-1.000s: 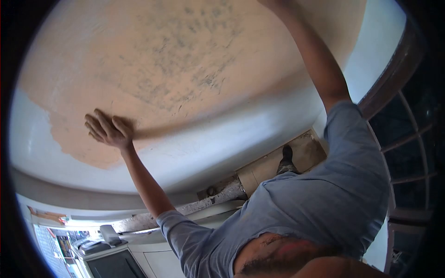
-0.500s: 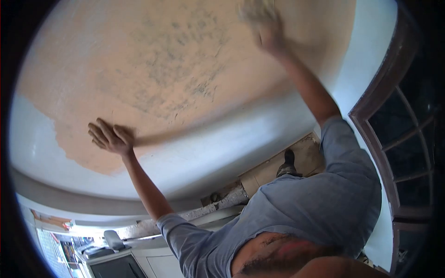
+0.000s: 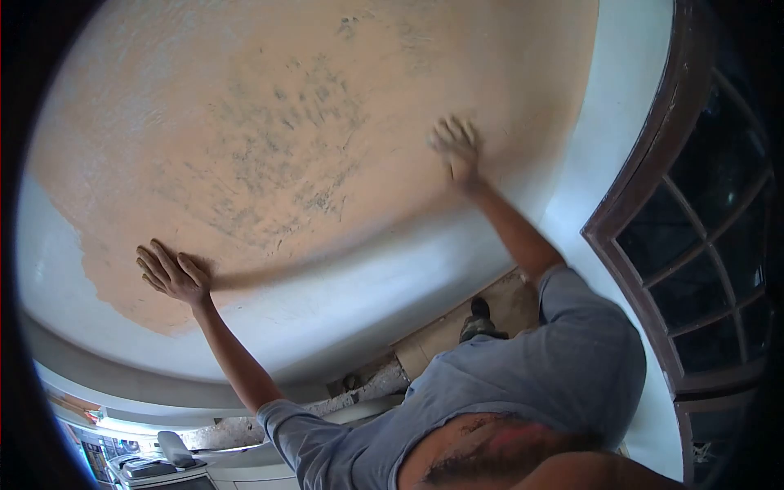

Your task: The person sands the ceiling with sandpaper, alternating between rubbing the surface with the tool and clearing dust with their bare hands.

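Against a broad tan patch (image 3: 392, 106) on a white wall, both bare hands are raised. My left hand (image 3: 173, 273) lies flat near the patch's lower left edge, fingers and thumb apart, holding nothing that shows. Farther right, my right hand (image 3: 457, 151) is over the tan surface with its fingers spread, slightly blurred. Its palm is hidden, and no tool is visible in it. Dusty or stained fingers show on both hands. Between the hands, dark smudges and scratches (image 3: 286, 155) mark the patch.
A brown-framed window (image 3: 633, 200) with dark panes stands at the right. Below the wall are a tiled floor strip (image 3: 425, 343), a booted foot (image 3: 480, 309) and rubble-like material (image 3: 380, 384). A pale cabinet-like unit (image 3: 245, 469) and assorted items are at the lower left.
My right hand has come down the wall from the top of the view, now less blurred. My left hand keeps about the same place on the patch while the view has shifted.
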The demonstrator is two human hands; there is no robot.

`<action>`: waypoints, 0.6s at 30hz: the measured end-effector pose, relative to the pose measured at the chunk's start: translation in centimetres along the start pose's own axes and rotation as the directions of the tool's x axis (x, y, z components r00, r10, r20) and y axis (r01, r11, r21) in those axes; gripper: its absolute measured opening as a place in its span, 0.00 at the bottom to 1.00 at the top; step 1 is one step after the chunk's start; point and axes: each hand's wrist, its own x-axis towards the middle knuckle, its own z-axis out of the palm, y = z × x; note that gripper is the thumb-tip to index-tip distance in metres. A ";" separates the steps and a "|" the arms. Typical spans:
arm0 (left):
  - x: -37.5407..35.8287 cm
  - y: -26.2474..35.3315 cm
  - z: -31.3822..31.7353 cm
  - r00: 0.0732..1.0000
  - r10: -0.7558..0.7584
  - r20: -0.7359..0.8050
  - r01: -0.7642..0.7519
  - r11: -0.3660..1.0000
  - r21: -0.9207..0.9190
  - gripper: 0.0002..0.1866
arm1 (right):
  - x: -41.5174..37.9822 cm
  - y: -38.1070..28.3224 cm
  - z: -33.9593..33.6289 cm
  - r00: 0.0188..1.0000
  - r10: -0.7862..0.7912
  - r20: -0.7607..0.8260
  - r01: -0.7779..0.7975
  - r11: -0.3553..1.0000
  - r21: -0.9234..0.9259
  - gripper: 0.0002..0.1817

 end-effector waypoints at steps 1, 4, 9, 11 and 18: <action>0.0 0.0 0.0 1.000 0.000 -0.001 0.000 1.000 -0.002 0.29 | 5.1 1.5 -1.0 0.993 -0.111 0.027 0.112 0.994 -0.016 0.18; -0.3 0.2 0.1 1.000 -0.022 -0.007 0.022 1.000 0.000 0.29 | 18.7 5.9 -1.1 0.995 -0.094 -0.031 0.093 0.994 -0.057 0.20; -2.4 2.2 0.8 0.987 -0.160 -0.007 0.160 0.987 0.018 0.31 | 24.1 3.4 -3.9 0.999 -0.006 -0.048 0.000 0.991 -0.133 0.22; -3.2 3.9 1.4 0.944 -0.331 0.014 0.330 0.943 0.051 0.33 | 15.3 4.2 -1.8 0.990 -0.053 -0.132 0.044 0.997 -0.070 0.21; 7.9 19.4 3.9 0.738 -0.663 0.125 0.674 0.730 -0.112 0.40 | -8.3 -2.4 -8.2 0.811 0.221 0.542 -0.360 0.918 0.165 0.19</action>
